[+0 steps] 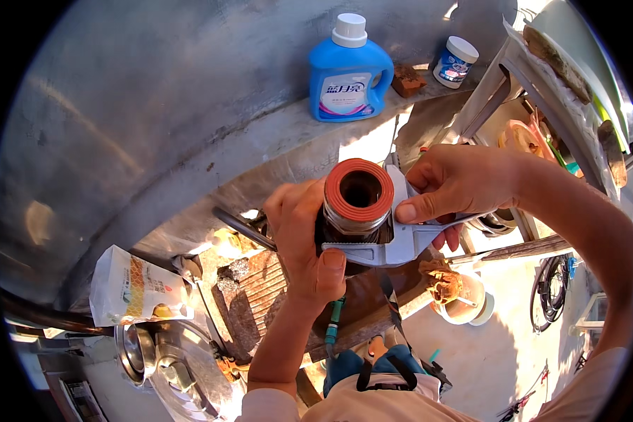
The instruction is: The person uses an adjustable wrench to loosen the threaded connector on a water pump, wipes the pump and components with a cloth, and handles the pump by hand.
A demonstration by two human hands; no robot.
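1. Left hand (pixel 301 243): fingers curled around the left side of a round, silvery metal pipe fitting (pixel 355 226); the thumb is up by the wrench's lower jaw, and I can't tell if it's pressing on it.
2. Right hand (pixel 464 181): fingers pinching a silver-grey, flat metal wrench (pixel 404 239); thumb on top of its body, a couple of fingertips showing below the handle.
3. Fitting's held up mid-view between the hands; a flat, ridged red ring (pixel 381 195) sits around its top opening; the wrench's jaws are set around its right and near sides, can't tell how tight.
4. Lower left, a brown, ridged slab (pixel 260 288); further left, a white plastic bag with an orange pattern (pixel 137 288).
5. Below the hands, a green hose connector (pixel 335 318); to the right, a white bucket (pixel 464 311) on the floor, and past it a coiled black cable (pixel 552 292).
6. Far side, by the curved grey metal wall (pixel 162 91): a blue plastic jug with a white cap (pixel 327 67), a reddish-brown block (pixel 408 83) and a small blue-and-white tub (pixel 457 65), in a row.
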